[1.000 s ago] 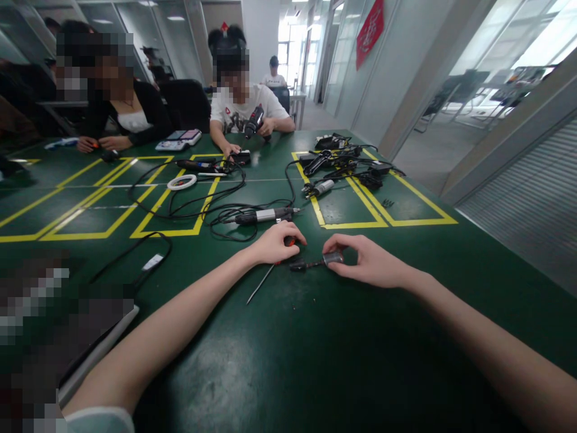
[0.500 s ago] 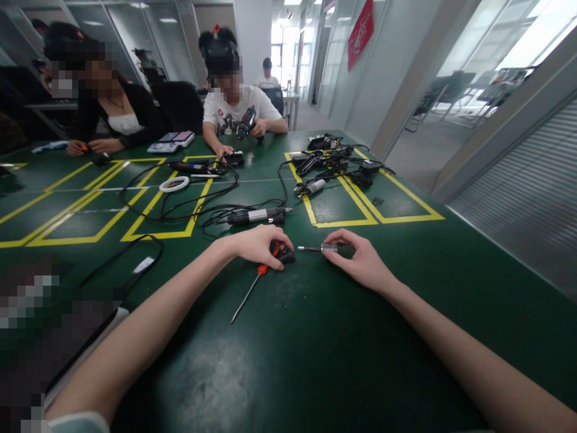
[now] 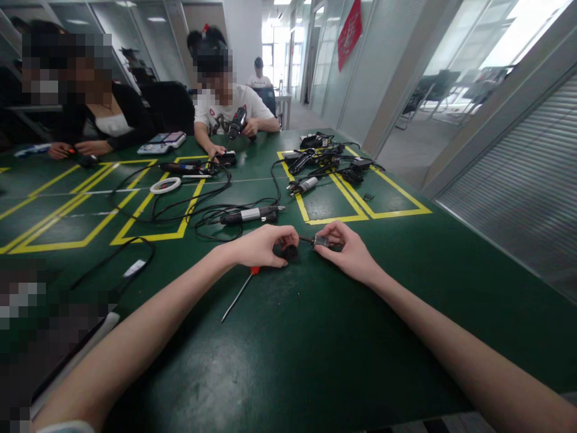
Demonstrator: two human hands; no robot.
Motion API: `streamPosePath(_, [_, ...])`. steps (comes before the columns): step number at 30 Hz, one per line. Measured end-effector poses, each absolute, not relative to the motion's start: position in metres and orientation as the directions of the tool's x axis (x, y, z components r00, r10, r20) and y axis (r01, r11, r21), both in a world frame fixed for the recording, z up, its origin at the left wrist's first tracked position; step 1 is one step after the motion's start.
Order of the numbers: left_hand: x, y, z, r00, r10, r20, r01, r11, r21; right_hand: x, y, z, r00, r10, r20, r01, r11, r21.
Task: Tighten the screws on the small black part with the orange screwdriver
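My left hand (image 3: 264, 245) is curled round a small black round part (image 3: 290, 252) just above the green table (image 3: 288, 355). My right hand (image 3: 345, 249) pinches a small silvery cylinder with a thin shaft (image 3: 319, 241), and the shaft points left toward the black part. The two parts are close together; I cannot tell whether they touch. A screwdriver with a red and black handle (image 3: 241, 290) lies on the table under my left wrist, blade toward me.
A corded black and silver rotary tool (image 3: 250, 214) lies just beyond my hands amid tangled cables. More tools and adapters (image 3: 322, 161) sit inside yellow tape boxes at the far right. A white ring (image 3: 165, 184) lies at the left. Two people sit across the table; one holds a drill (image 3: 237, 122).
My left hand has let go of the screwdriver handle and picked up the black part. My right hand has lifted the silvery piece and brought it closer to the left hand.
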State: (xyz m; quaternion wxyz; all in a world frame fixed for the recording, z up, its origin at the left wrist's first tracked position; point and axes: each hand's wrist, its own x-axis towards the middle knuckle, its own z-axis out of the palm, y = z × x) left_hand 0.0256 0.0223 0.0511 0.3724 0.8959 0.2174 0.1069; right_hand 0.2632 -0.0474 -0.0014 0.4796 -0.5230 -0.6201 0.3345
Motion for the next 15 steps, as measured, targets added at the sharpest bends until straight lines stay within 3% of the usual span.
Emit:
streamPosePath(5, [0.019,0.028,0.060,0.862,0.506,-0.032,0.352,-0.553,0.755,0.264,-0.044,-0.002,0.089,0.981,0.174,0.141,0.161,-0.977])
streamPosePath(8, [0.016,0.032,0.064,0.849,0.523,-0.071,0.413,-0.574,0.707,0.265,-0.044,-0.001,0.117,0.986,0.123,0.082,0.113,-0.990])
streamPosePath(15, [0.019,0.031,0.060,0.843,0.535,-0.052,0.471,-0.689,0.551,0.261,-0.046,-0.002,0.051,0.979,0.196,0.141,0.187,-0.972])
